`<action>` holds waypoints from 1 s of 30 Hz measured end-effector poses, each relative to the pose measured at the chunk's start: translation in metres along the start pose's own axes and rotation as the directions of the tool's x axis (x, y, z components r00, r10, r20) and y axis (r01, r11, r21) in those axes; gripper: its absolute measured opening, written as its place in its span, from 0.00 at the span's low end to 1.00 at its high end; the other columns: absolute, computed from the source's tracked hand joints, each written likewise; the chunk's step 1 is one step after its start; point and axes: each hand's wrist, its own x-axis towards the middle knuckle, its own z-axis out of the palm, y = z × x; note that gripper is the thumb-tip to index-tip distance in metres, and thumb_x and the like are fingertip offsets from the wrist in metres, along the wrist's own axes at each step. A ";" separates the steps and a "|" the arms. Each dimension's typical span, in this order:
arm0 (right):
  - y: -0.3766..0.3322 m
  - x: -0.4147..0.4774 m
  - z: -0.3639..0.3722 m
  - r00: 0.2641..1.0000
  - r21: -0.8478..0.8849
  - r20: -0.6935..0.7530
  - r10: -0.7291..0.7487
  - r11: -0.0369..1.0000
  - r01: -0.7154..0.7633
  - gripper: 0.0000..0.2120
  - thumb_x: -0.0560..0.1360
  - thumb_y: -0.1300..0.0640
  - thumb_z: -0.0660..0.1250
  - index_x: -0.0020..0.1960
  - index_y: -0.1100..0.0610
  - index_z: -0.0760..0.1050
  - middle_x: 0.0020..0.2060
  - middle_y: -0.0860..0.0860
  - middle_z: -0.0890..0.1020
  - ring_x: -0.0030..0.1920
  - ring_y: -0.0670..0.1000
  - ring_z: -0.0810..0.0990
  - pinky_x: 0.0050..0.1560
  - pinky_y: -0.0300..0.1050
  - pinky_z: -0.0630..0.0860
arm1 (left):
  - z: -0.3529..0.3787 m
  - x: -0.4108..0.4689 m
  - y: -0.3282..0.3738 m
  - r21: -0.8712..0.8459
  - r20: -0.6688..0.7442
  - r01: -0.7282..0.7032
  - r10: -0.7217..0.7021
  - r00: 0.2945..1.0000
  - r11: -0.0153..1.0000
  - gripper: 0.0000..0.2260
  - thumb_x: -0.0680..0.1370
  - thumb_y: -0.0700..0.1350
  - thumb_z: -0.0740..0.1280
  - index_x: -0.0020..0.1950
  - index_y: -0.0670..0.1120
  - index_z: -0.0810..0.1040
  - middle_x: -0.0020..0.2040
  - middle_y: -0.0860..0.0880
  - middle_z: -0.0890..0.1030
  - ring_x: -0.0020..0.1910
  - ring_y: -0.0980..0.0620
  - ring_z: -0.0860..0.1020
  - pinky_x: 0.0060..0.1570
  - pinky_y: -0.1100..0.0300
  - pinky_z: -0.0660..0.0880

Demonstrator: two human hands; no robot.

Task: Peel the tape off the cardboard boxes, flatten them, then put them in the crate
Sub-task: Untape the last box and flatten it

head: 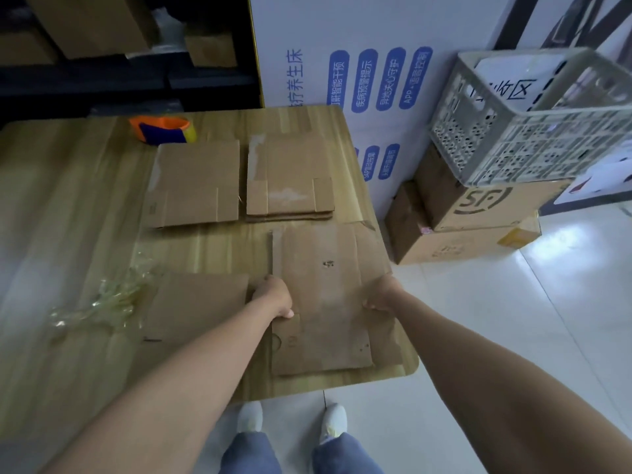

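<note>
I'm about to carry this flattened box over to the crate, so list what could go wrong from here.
1. The flattened brown cardboard box, gripped by the left hand and right hand, overlaps another flat cardboard piece; lifting may drag it.
2. The grey perforated plastic crate sits tilted on stacked cardboard cartons; dropping cardboard in could shift it.
3. Crumpled clear peeled tape lies nearby and might stick to the cardboard.

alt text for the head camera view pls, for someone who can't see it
Both hands, left hand and right hand, grip the sides of a flattened cardboard box on a wooden table. More flattened boxes, peeled clear tape and a tape roll lie on the table; a grey crate sits on stacked cartons to the right.
</note>
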 end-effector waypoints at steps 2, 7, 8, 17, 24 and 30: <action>0.001 0.005 0.000 0.999 0.042 0.038 -0.015 0.999 0.013 0.29 0.71 0.61 0.71 0.68 0.66 0.65 0.65 0.62 0.71 0.66 0.60 0.70 0.65 0.50 0.69 | 0.002 0.006 0.000 -0.050 0.055 0.045 -0.042 0.998 0.998 0.41 0.73 0.45 0.73 0.75 0.37 0.49 0.72 0.38 0.61 0.67 0.40 0.69 0.60 0.53 0.72; 0.002 0.005 -0.007 0.999 0.283 0.044 -0.023 0.959 0.009 0.05 0.69 0.66 0.61 0.44 0.63 0.73 0.46 0.60 0.76 0.45 0.57 0.74 0.46 0.45 0.72 | -0.003 -0.004 0.010 -0.457 0.181 0.076 0.008 0.984 0.886 0.03 0.73 0.34 0.66 0.44 0.40 0.73 0.41 0.45 0.75 0.38 0.51 0.74 0.34 0.62 0.70; 0.001 0.003 -0.010 0.999 0.296 0.035 -0.025 0.955 0.014 0.02 0.69 0.66 0.61 0.40 0.61 0.71 0.43 0.59 0.75 0.43 0.56 0.72 0.43 0.44 0.69 | -0.009 -0.008 0.015 -0.555 0.187 0.085 0.024 0.982 0.828 0.02 0.74 0.36 0.66 0.43 0.41 0.74 0.42 0.45 0.75 0.38 0.50 0.74 0.37 0.61 0.70; -0.016 -0.013 -0.057 0.998 0.546 -0.064 -0.027 0.836 0.058 0.16 0.73 0.53 0.69 0.54 0.63 0.74 0.42 0.57 0.77 0.38 0.53 0.75 0.41 0.45 0.72 | -0.044 0.003 0.044 -0.758 0.035 -0.007 0.052 0.998 0.653 0.29 0.79 0.49 0.65 0.73 0.38 0.58 0.73 0.41 0.64 0.70 0.41 0.65 0.66 0.50 0.63; -0.056 -0.010 -0.099 0.964 0.623 -0.237 -0.125 0.742 0.249 0.18 0.72 0.51 0.71 0.58 0.57 0.72 0.43 0.50 0.78 0.42 0.51 0.78 0.43 0.45 0.74 | -0.099 0.025 0.064 -0.804 -0.040 -0.100 0.114 0.993 0.586 0.32 0.77 0.50 0.68 0.74 0.40 0.57 0.73 0.42 0.63 0.70 0.41 0.65 0.68 0.48 0.64; -0.100 0.018 -0.137 0.901 0.565 -0.403 -0.160 0.731 0.382 0.12 0.71 0.54 0.70 0.52 0.59 0.77 0.47 0.56 0.82 0.47 0.57 0.80 0.52 0.53 0.79 | -0.138 0.064 0.079 -0.811 -0.129 -0.150 0.078 0.989 0.566 0.24 0.77 0.52 0.66 0.67 0.39 0.70 0.66 0.41 0.73 0.63 0.41 0.72 0.63 0.49 0.69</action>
